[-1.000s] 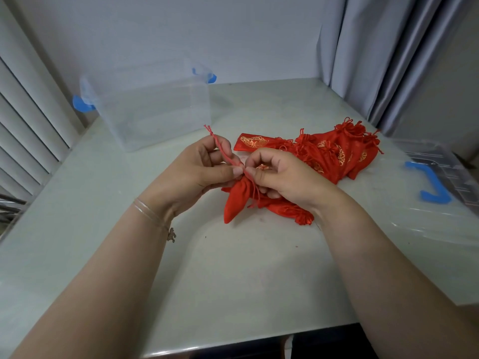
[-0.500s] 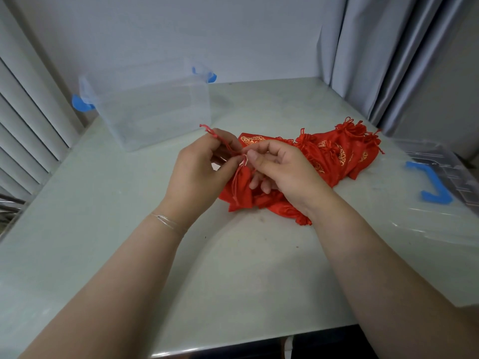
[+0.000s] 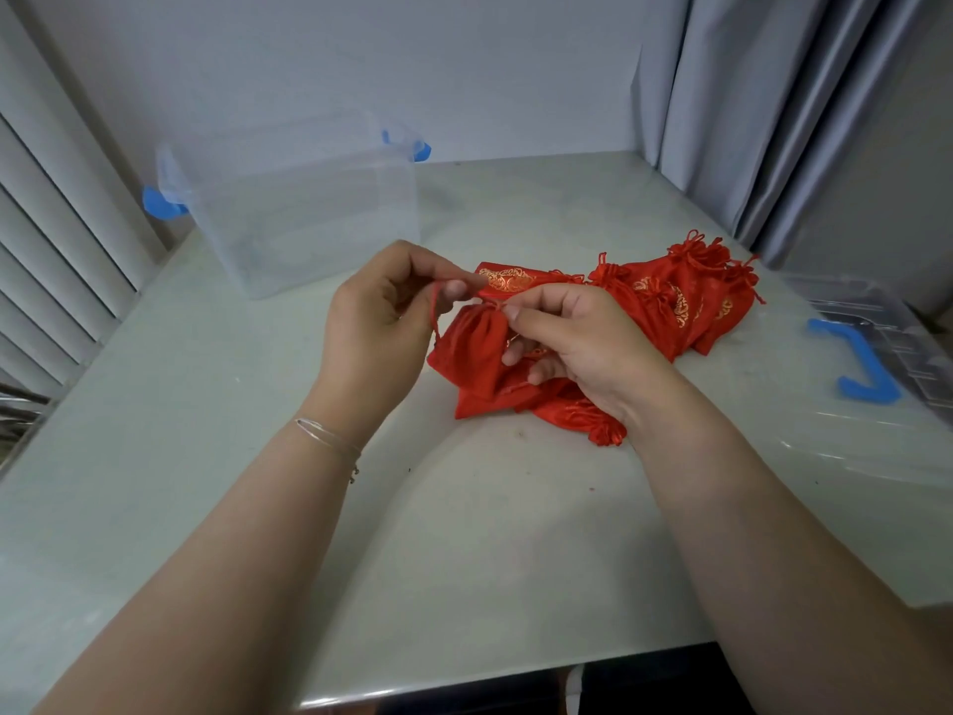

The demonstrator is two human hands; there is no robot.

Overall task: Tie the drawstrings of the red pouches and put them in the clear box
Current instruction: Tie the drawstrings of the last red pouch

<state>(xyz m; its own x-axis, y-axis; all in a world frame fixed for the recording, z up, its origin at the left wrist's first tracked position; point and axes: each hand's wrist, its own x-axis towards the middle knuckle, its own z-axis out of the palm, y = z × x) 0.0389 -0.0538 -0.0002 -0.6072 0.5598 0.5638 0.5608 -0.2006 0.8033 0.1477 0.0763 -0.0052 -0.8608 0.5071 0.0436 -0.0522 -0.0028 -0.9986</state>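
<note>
A small red pouch (image 3: 477,348) hangs between my hands just above the table, its neck gathered at the top. My left hand (image 3: 379,327) pinches a loop of the red drawstring (image 3: 437,307) between thumb and forefinger. My right hand (image 3: 572,343) pinches the pouch's neck, fingers curled below. A pile of several red pouches with gold print (image 3: 670,296) lies behind and under my right hand. The clear box (image 3: 289,209) with blue handles stands open at the back left, and I see nothing inside it.
The clear lid (image 3: 876,384) with a blue clip lies at the table's right edge. Grey curtains (image 3: 773,95) hang at the back right, white slats (image 3: 62,240) on the left. The pale table (image 3: 464,534) has its front edge near me.
The pouch has turned upright and its neck now shows gathered. My left hand has pulled the drawstring loop leftward, away from my right hand.
</note>
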